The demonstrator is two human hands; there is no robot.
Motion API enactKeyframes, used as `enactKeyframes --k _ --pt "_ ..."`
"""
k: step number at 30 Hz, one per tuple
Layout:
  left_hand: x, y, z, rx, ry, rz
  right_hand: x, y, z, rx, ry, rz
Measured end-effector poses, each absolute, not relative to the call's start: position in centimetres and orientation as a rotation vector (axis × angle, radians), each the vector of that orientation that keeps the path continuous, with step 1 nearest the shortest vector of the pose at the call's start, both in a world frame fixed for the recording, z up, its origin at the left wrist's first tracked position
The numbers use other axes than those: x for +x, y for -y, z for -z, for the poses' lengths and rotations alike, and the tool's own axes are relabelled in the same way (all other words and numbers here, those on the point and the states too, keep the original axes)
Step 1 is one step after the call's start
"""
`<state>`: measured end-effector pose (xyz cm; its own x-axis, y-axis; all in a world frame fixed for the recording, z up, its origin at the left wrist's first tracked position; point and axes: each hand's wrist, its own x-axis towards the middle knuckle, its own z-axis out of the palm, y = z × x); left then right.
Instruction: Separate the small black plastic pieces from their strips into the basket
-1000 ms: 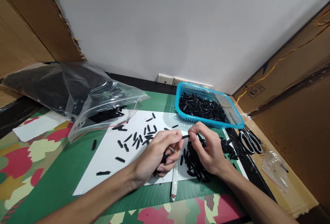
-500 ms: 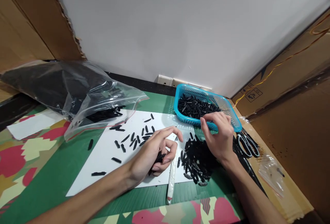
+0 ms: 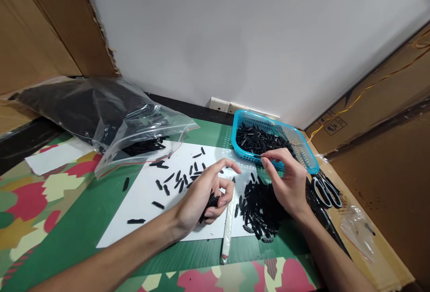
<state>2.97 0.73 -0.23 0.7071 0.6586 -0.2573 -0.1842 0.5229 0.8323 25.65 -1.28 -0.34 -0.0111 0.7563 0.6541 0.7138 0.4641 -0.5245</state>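
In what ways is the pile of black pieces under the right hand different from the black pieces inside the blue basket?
The pile of black pieces lies loose on the white sheet, below the right hand. The black pieces in the blue basket are kept in by its mesh wall. The pile lies close to the person; the basket stands further back, near the wall. Both look like the same short black sticks.

We've got black bits (image 3: 260, 204) piled on a white sheet (image 3: 148, 193), more in a turquoise basket (image 3: 311, 164). The tabletop (image 3: 77, 220) is green with red, cream and olive leaf shapes. Brown cardboard (image 3: 383, 148) flanks a white wall (image 3: 235, 36).
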Motion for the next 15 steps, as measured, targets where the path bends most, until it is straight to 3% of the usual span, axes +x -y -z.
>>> enactKeyframes --k 6,12,15 --pt "3.0 -0.6 0.1 0.852 -0.585 -0.573 27.8 0.4 0.5 -1.378 1.716 0.279" --pt "3.2 -0.5 -0.1 0.837 -0.601 -0.553 29.3 -0.3 0.8 -1.628 1.634 0.377" --pt "3.4 -0.3 0.1 0.865 -0.643 -0.497 27.5 0.7 0.1 -1.483 1.706 0.242"
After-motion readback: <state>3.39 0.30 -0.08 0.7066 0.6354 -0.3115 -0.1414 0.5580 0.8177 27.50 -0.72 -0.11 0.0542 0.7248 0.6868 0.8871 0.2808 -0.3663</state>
